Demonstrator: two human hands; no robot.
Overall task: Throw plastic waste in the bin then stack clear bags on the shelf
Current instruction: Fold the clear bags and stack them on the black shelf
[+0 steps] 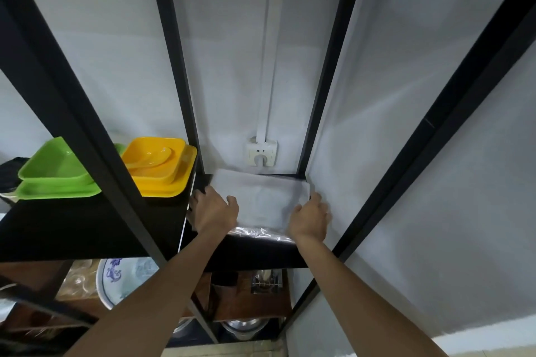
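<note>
Head view: two hands, left hand point(213, 210) and right hand point(310, 219), flank one clear-bag stack point(261, 198).

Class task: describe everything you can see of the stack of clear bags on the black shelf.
The stack of clear bags lies flat on the black shelf, below a wall socket. It looks pale, cloudy and rectangular; its near edge is shiny, crinkled plastic. The left hand rests on its left side and the right hand on its right, fingers spread. Its far corner looks close to the wall.
</note>
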